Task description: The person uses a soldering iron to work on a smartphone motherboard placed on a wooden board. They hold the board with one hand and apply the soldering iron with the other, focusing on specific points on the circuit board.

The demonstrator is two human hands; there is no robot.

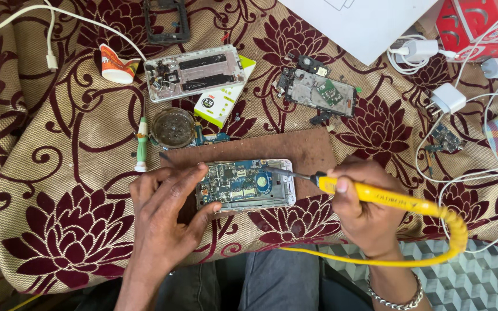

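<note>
An opened phone [246, 185] with its blue circuit board exposed lies on a brown board [306, 147]. My left hand [165, 213] rests on the phone's left end, fingers spread over the edge, steadying it. My right hand [361, 210] grips a yellow soldering iron [376, 196]. Its dark tip touches the circuit board near a round blue part. A coiled yellow cord [456, 230] runs from the iron's handle back under my wrist.
Farther back lie a second opened phone shell [194, 72], a bare phone board [321, 92], a round tin [172, 128], a green-handled screwdriver [141, 144], a small cup [116, 64], a dark phone frame [167, 23], white chargers [448, 98] with cables and a red box [482, 26].
</note>
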